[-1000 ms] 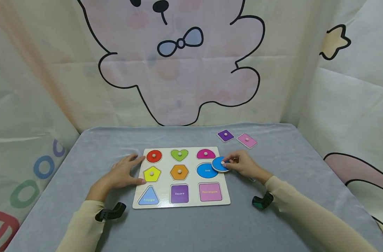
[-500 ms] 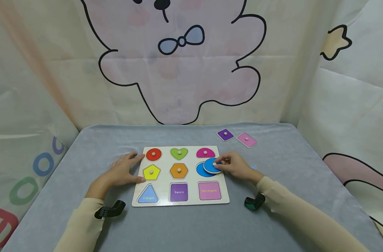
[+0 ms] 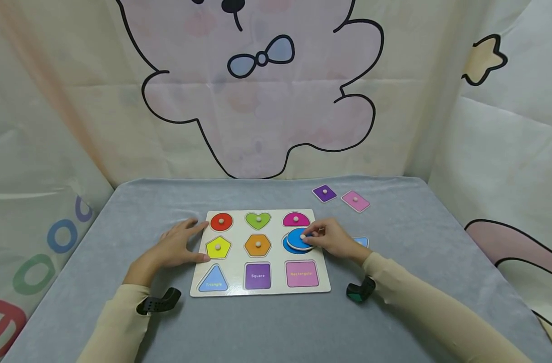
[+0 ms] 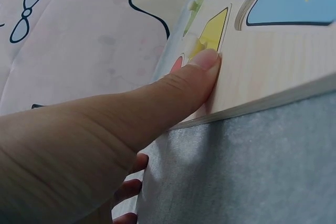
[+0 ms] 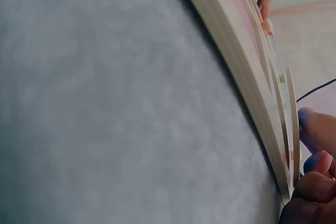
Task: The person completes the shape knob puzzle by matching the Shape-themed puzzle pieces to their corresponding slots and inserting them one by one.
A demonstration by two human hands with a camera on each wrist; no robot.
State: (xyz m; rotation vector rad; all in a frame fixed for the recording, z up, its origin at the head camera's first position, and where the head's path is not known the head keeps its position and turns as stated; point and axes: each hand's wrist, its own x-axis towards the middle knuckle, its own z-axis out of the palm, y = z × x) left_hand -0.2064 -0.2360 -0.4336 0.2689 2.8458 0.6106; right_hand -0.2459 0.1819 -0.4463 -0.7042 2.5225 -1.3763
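Plainly, along the near side of the board [image 3: 236, 277], I read three labels — "Triangle" [image 3: 213, 285], "Square" [image 3: 257, 276], "Rectangular" [image 3: 301, 274]. My right hand [image 3: 333, 241] pinches the knob [image 3: 303, 237] of the blue oval piece [image 3: 296, 238], which overlaps the blue oval recess [image 3: 286, 245] at right — off-centre; my left hand [image 3: 178, 247], fingers spread, touches the left edge.

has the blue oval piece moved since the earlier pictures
Yes: in the head view, the blue oval piece has moved left across the puzzle board, inward from its right edge.
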